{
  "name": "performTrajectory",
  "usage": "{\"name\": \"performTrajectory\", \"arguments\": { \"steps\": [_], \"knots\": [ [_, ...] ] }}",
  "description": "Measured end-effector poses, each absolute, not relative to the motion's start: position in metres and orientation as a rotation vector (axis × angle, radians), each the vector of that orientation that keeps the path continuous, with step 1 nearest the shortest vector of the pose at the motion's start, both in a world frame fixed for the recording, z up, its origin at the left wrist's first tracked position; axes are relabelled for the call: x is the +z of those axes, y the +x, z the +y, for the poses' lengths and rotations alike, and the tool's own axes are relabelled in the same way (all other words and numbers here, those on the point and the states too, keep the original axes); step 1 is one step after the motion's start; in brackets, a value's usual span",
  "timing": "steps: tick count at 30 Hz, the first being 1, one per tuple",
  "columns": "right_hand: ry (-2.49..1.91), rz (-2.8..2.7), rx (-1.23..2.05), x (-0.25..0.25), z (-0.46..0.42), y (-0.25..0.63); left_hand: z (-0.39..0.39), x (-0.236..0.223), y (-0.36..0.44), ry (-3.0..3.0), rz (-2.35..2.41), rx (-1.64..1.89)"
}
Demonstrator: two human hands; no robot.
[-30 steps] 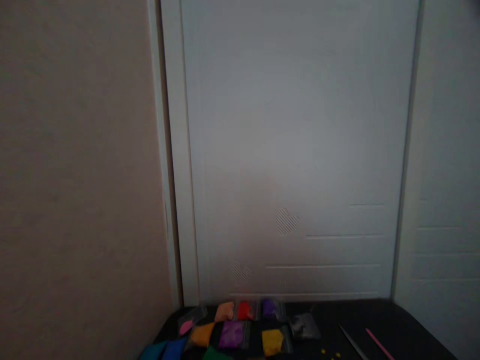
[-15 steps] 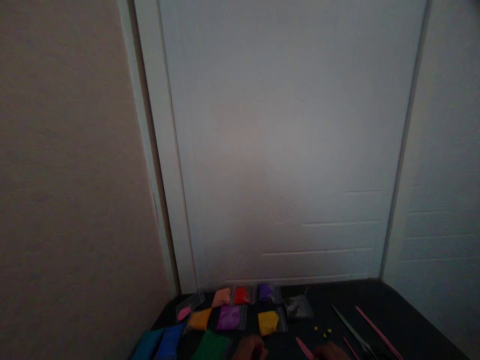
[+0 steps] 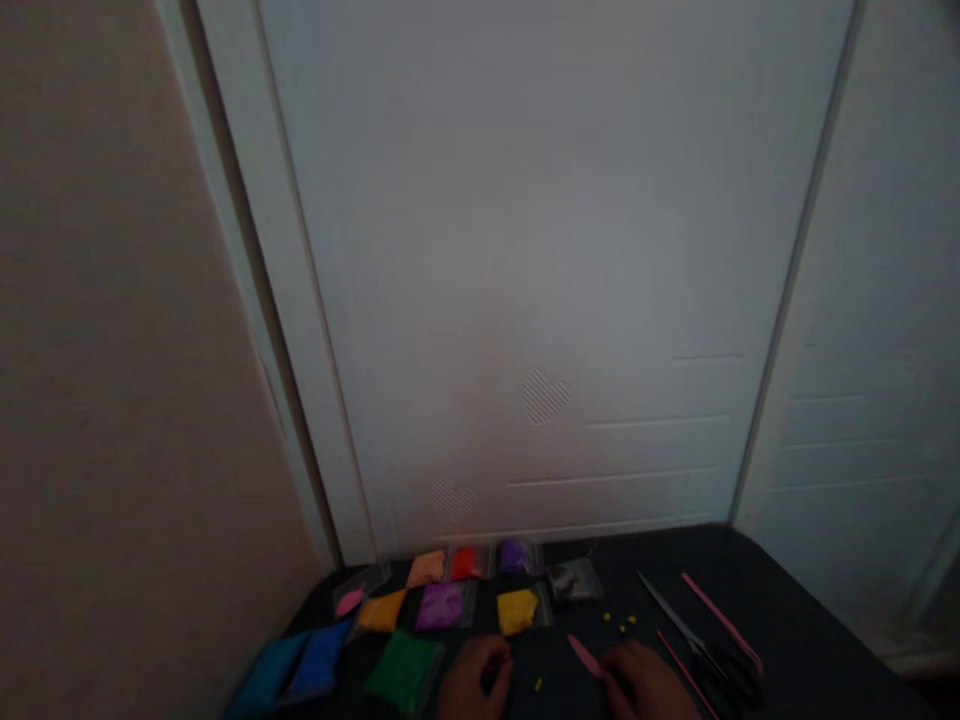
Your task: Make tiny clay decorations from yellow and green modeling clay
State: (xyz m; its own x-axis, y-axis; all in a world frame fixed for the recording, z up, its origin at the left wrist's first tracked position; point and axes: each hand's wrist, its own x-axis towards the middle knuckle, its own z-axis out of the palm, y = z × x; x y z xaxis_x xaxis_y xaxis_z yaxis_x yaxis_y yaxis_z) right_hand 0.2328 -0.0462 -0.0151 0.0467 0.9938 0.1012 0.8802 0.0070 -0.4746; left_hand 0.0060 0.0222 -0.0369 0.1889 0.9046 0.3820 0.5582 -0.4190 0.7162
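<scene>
My right hand (image 3: 646, 682) is closed on a pink modelling knife (image 3: 583, 654), whose flat pointed blade tilts up and left over the dark table. Just left of it, my left hand (image 3: 472, 680) is curled with thumb and forefinger together; whatever is between them, if anything, is too dark to make out. Between the hands lies a small yellow strip (image 3: 538, 684). Beyond the right hand sit several tiny yellow bits (image 3: 622, 628). A packet of yellow clay (image 3: 517, 610) lies beyond the left hand, and a green packet (image 3: 405, 670) is beside it.
Scissors (image 3: 686, 630) and pink sticks (image 3: 721, 620) lie to the right. Further coloured packets, such as purple (image 3: 441, 606), orange (image 3: 382, 612) and blue (image 3: 319, 660), fill the left and back of the table (image 3: 675, 555). A white panel (image 3: 525, 250) rises behind.
The view has tipped downward, so the table and both hands show more fully. The yellow strip between the hands has come into view. My right hand still holds the pink knife.
</scene>
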Motion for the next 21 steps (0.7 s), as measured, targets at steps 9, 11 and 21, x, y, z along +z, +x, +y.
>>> {"name": "performTrajectory", "arguments": {
  "steps": [9,11,21],
  "knots": [
    [-1.945,-1.829,0.353,0.001,-0.053,0.226,0.016,-0.021,0.005,2.003,1.379,1.019],
    [-1.944,-1.826,0.351,0.005,-0.055,0.225,0.016,-0.022,0.005,1.989,1.369,1.036],
    [-1.924,-1.837,0.389,0.002,-0.056,0.227,0.013,-0.020,0.008,1.988,1.349,1.035]
  ]
}}
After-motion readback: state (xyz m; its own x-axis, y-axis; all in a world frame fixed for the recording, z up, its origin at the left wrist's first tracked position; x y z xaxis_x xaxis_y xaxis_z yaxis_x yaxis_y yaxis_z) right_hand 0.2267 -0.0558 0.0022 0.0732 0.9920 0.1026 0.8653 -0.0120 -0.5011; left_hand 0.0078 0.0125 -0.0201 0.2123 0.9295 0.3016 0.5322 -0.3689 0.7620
